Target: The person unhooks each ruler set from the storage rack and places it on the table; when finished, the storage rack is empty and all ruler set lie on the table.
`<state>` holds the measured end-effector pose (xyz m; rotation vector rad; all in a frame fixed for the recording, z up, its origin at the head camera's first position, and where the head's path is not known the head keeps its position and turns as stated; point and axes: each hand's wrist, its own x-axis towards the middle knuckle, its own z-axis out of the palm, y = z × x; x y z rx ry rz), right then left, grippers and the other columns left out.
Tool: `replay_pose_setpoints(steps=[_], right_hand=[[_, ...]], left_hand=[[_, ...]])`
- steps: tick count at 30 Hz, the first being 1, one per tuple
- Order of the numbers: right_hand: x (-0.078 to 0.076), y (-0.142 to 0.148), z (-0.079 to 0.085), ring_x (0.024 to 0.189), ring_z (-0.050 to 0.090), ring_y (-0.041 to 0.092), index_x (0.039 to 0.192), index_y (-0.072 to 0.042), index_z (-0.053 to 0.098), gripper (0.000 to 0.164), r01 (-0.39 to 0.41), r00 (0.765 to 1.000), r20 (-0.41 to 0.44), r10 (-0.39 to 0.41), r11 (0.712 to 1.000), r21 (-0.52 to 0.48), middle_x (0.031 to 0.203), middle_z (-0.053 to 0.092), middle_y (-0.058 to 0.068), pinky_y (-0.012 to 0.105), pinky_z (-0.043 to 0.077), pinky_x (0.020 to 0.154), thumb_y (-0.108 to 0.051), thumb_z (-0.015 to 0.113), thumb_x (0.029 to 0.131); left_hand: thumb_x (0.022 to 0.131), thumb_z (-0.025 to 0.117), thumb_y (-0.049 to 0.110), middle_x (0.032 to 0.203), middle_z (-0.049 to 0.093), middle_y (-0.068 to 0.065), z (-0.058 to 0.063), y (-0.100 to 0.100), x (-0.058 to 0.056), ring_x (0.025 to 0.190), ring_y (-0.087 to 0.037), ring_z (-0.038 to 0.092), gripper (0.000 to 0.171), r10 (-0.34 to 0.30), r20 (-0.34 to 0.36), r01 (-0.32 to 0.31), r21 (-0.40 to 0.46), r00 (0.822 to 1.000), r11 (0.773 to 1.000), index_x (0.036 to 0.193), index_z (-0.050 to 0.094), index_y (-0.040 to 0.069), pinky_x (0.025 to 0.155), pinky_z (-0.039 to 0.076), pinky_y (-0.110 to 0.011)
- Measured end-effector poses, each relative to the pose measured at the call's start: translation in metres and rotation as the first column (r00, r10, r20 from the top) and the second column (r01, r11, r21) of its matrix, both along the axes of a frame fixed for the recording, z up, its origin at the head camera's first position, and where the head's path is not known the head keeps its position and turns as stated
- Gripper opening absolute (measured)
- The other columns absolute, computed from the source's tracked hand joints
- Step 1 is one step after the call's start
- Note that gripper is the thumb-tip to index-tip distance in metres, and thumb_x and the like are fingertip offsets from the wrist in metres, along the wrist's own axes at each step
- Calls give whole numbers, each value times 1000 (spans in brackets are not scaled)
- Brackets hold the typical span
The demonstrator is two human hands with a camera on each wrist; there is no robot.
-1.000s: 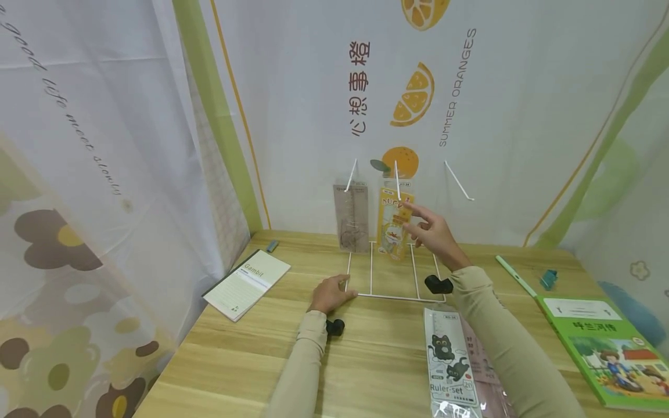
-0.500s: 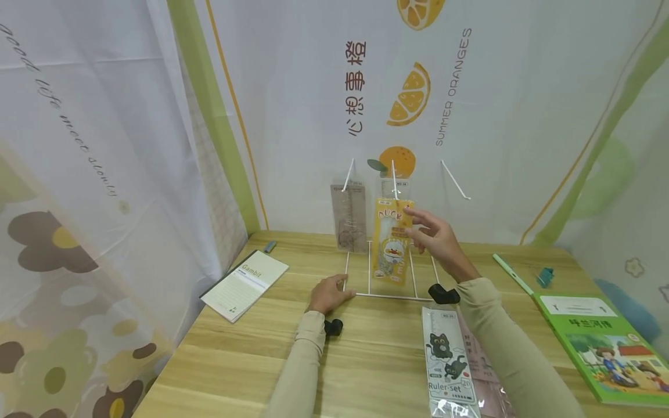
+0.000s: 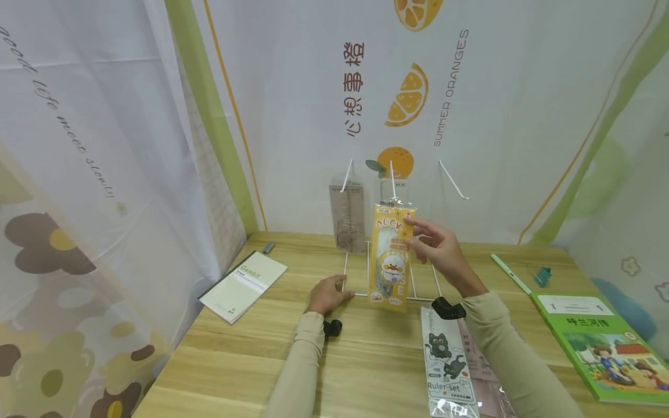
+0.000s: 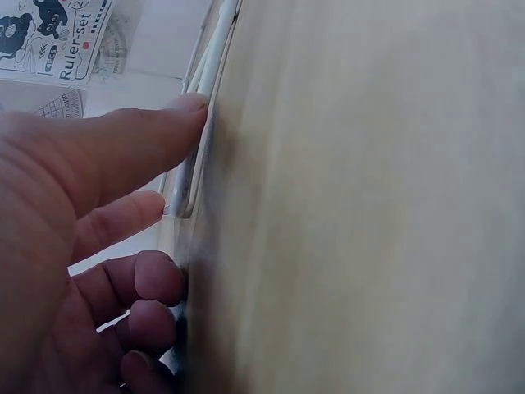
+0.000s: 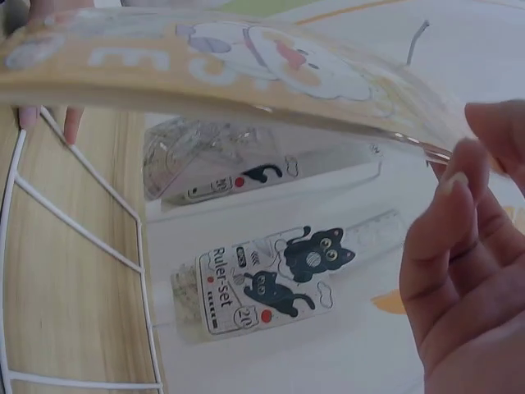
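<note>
My right hand (image 3: pixel 441 255) pinches the right edge of a yellow ruler-set packet (image 3: pixel 391 258) with a duck print. The packet's clear top overlaps the tip of the middle white hook (image 3: pixel 393 181). In the right wrist view, thumb and finger meet at the edge of the yellow packet (image 5: pixel 246 74). My left hand (image 3: pixel 328 295) holds the front left corner of the white wire rack (image 3: pixel 418 298) on the table. The left wrist view has the thumb on the wire (image 4: pixel 212 66), with other fingers curled below. Behind the yellow packet is a cat-print ruler-set packet (image 5: pixel 267 283).
A greyish packet (image 3: pixel 348 220) hangs at left; the right hook (image 3: pixel 453 180) is bare. Another cat-print packet (image 3: pixel 448 360) and a pink packet (image 3: pixel 481 360) lie in front. A notebook (image 3: pixel 245 284) is left; a green book (image 3: pixel 601 348), pen (image 3: pixel 511 274) and teal clip (image 3: pixel 543 277) are right.
My right hand has drawn the yellow packet forward and down along the middle hook to its tip, uncovering the packet behind. My left hand stays on the rack.
</note>
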<state>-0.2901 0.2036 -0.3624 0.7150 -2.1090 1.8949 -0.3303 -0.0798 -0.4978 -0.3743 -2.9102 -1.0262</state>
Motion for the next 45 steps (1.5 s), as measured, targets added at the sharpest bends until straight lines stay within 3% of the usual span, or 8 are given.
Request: replay_pose_setpoints(steps=[8, 18, 23, 27, 31, 35, 40, 45], right_hand=[[12, -3, 8, 61, 50, 7, 130, 5, 62, 40, 70, 997, -29, -71, 997, -30, 91, 65, -3, 20, 42, 50, 5, 69, 91], [35, -2, 8, 61, 51, 7, 130, 4, 63, 39, 63, 998, -17, -62, 997, 45, 88, 66, -1, 22, 44, 50, -1, 71, 91], [44, 1, -17, 59, 49, 6, 133, 5, 60, 46, 79, 986, 140, -95, 990, 116, 84, 62, -5, 22, 41, 49, -6, 74, 90], [50, 5, -50, 57, 47, 5, 133, 4, 60, 50, 59, 938, 328, -117, 982, 180, 77, 63, -5, 19, 36, 49, -10, 77, 88], [60, 11, -81, 54, 45, 6, 131, 6, 60, 49, -11, 893, 436, -110, 964, 266, 68, 61, -2, 19, 37, 48, -12, 77, 89], [66, 13, -100, 53, 48, 7, 129, 10, 60, 48, -38, 875, 472, -107, 957, 288, 71, 66, 0, 22, 44, 50, -11, 76, 89], [64, 8, -106, 51, 46, 8, 127, 8, 63, 46, 15, 855, 486, -182, 944, 328, 75, 70, 2, 22, 43, 49, -9, 77, 87], [60, 2, -112, 49, 45, 8, 119, 8, 67, 40, 73, 831, 488, -265, 923, 378, 69, 66, 2, 22, 40, 47, -3, 78, 82]], left_hand=[[87, 78, 36, 130, 67, -19, -2, 1, 1, 119, -40, 62, 55, 8, 9, -8, 8, 1000, 1000, 134, 65, 10, 96, 50, -56], [88, 78, 36, 131, 66, -18, -3, 0, 1, 120, -40, 62, 55, 2, 0, -2, -10, 1000, 1000, 134, 65, 10, 96, 51, -55], [88, 77, 36, 133, 65, -19, -2, -1, 0, 122, -41, 61, 55, 8, 7, -8, 0, 1000, 1000, 135, 64, 10, 98, 49, -56], [88, 76, 37, 135, 64, -18, -3, -1, -1, 123, -41, 60, 56, 3, 6, -3, 1, 1000, 1000, 135, 64, 11, 100, 48, -57], [88, 76, 38, 135, 64, -18, -5, -1, 2, 124, -41, 60, 56, -7, 12, 7, -4, 1000, 1000, 135, 64, 10, 100, 48, -56], [88, 77, 37, 136, 63, -18, -5, -1, 3, 124, -40, 60, 56, -7, 7, 7, -1, 1000, 1000, 135, 64, 9, 101, 48, -56], [88, 76, 38, 136, 63, -18, -4, -2, -1, 125, -40, 59, 56, -8, -7, 8, -7, 1000, 1000, 135, 63, 9, 102, 47, -56], [89, 77, 36, 136, 63, -18, -4, -1, -4, 125, -40, 59, 55, -16, -13, 16, -6, 1000, 1000, 135, 64, 9, 102, 48, -55]])
